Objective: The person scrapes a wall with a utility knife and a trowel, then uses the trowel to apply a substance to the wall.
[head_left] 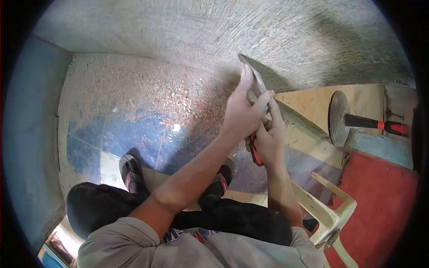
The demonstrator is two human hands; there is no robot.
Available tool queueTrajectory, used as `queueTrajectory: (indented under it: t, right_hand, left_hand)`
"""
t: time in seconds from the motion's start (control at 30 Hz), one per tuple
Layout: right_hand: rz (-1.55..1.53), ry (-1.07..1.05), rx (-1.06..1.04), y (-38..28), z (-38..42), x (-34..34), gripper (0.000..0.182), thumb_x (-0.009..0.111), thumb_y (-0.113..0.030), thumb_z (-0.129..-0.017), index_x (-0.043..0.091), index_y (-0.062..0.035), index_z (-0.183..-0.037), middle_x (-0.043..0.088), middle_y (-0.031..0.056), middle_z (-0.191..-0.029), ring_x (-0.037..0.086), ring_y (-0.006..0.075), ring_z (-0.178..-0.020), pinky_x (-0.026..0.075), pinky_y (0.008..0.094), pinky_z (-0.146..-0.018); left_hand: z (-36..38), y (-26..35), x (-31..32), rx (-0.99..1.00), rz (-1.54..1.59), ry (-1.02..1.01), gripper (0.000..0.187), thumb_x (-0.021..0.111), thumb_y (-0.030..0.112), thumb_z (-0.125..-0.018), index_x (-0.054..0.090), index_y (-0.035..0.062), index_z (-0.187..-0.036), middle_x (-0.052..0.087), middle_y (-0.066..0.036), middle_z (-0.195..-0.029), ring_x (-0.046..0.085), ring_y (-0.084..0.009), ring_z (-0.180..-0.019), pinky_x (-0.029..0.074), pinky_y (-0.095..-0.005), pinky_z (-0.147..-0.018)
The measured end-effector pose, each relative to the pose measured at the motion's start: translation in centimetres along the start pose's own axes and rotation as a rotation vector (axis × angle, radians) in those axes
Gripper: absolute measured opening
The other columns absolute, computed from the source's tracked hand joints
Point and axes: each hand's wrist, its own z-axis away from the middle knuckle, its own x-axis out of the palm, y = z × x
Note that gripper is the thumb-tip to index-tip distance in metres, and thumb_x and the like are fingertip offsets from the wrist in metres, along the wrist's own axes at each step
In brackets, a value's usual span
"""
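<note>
A scraper with a wide metal blade (pixel 258 80) and a black and red handle (pixel 255 151) is held in both hands, its blade edge against the rough grey wall (pixel 290 40). My left hand (pixel 243 109) presses on the blade, fingers stretched along it and thumb toward the right hand. Wrapped round the handle, my right hand (pixel 273 140) sits just below and to the right of the left one. Pale dust coats both hands. Part of the scraper is hidden behind the fingers.
Paint flakes and dust (pixel 147 85) cover the blue tiled floor (pixel 134 134) below the wall. A blue wall (pixel 31 125) stands at left. On the right are a round grey disc (pixel 338 118) with a black and red handle, a cream plastic chair (pixel 328 216) and a red surface (pixel 380 201).
</note>
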Motion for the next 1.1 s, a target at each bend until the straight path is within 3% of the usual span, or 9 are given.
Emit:
queueTrajectory:
  t: [0.17,0.37,0.4,0.53,0.57,0.63,0.7,0.83,1.1]
  right_hand:
    - [0.201,-0.065,-0.312,2.6,-4.0,0.8,0.057,0.058,-0.004,-0.101,0.038,-0.0043,-0.155,0.068,0.0116,-0.104,0.064,0.013,-0.081,0.052,0.0293,-0.066]
    - [0.132,-0.015,-0.113,0.2,-1.4,-1.2,0.058,0.057,-0.003,-0.098,0.039,-0.0021,-0.153,0.069,0.0148,-0.109,0.07,0.0195,-0.093,0.055,0.0343,-0.076]
    - [0.154,-0.016,-0.148,0.4,-1.9,-0.9,0.058,0.056,-0.002,-0.098,0.04,-0.002,-0.153,0.07,0.0167,-0.109,0.071,0.0223,-0.093,0.055,0.0352,-0.077]
    - [0.37,0.056,-0.382,2.7,-3.7,0.2,0.056,0.063,0.001,-0.092,0.052,-0.0041,-0.147,0.07,0.0239,-0.105,0.071,0.0377,-0.093,0.056,0.0409,-0.082]
    - [0.436,0.089,-0.491,3.0,-2.9,-0.3,0.055,0.064,0.001,-0.091,0.055,-0.006,-0.145,0.07,0.0219,-0.103,0.071,0.0365,-0.09,0.057,0.0406,-0.079]
    - [0.574,0.167,-0.727,3.6,-1.8,-2.8,0.054,0.068,0.001,-0.089,0.061,-0.0098,-0.142,0.071,0.0179,-0.099,0.071,0.0341,-0.085,0.057,0.0401,-0.073]
    - [0.763,0.189,-0.779,4.7,-0.6,-5.3,0.053,0.072,0.001,-0.086,0.066,-0.0137,-0.137,0.07,0.0148,-0.096,0.07,0.0302,-0.078,0.057,0.0384,-0.066]
    - [1.013,0.211,-1.054,5.5,-0.8,-7.5,0.053,0.075,-0.001,-0.082,0.071,-0.0187,-0.132,0.069,0.011,-0.093,0.066,0.0233,-0.068,0.055,0.0341,-0.056]
    - [0.935,0.352,-1.243,6.1,-2.2,-6.8,0.05,0.08,0.001,-0.077,0.073,-0.0197,-0.121,0.072,0.0145,-0.101,0.069,0.0266,-0.073,0.056,0.0343,-0.06]
  left_hand:
    - [-0.9,3.4,-1.2,-0.23,0.257,-0.003,0.066,0.071,0.014,-0.099,0.041,-0.005,-0.154,0.07,-0.018,-0.119,0.071,-0.0221,-0.1,0.06,-0.0327,-0.082]
    - [0.3,1.5,2.1,0.062,0.003,-0.004,0.048,0.069,0.013,-0.102,0.052,-0.0003,-0.144,0.07,-0.01,-0.108,0.071,-0.0143,-0.084,0.061,-0.0288,-0.066]
    - [0.1,1.3,1.2,-0.069,0.147,0.021,0.055,0.066,0.013,-0.103,0.042,0.0009,-0.152,0.07,-0.011,-0.105,0.07,-0.0145,-0.082,0.06,-0.0288,-0.064]
    - [-0.8,1.2,-0.3,-0.052,0.362,0.063,0.066,0.058,0.012,-0.106,0.024,0.0024,-0.162,0.068,-0.014,-0.105,0.071,-0.0187,-0.081,0.059,-0.029,-0.063]
    - [-0.2,0.9,0.1,-0.015,0.29,0.084,0.067,0.056,0.011,-0.106,0.023,0.0018,-0.164,0.067,-0.015,-0.114,0.071,-0.0203,-0.09,0.061,-0.0319,-0.076]
    - [1.0,2.7,0.3,0.096,0.123,-0.006,0.066,0.055,0.009,-0.105,0.025,-0.0005,-0.163,0.066,-0.013,-0.123,0.07,-0.0207,-0.101,0.058,-0.0342,-0.089]
    - [1.3,2.2,0.4,0.136,0.267,0.086,0.047,0.057,0.009,-0.106,0.048,-0.0027,-0.151,0.068,-0.01,-0.123,0.068,-0.0169,-0.104,0.056,-0.032,-0.093]
    - [1.4,1.8,-1.9,0.106,0.502,0.089,0.024,0.064,0.006,-0.103,0.072,-0.0029,-0.124,0.074,-0.01,-0.114,0.07,-0.0146,-0.101,0.056,-0.03,-0.092]
    - [1.1,6.3,-3.4,0.172,0.405,0.056,0.019,0.072,0.0,-0.096,0.075,-0.0028,-0.115,0.075,-0.008,-0.098,0.069,-0.0119,-0.082,0.057,-0.0244,-0.072]
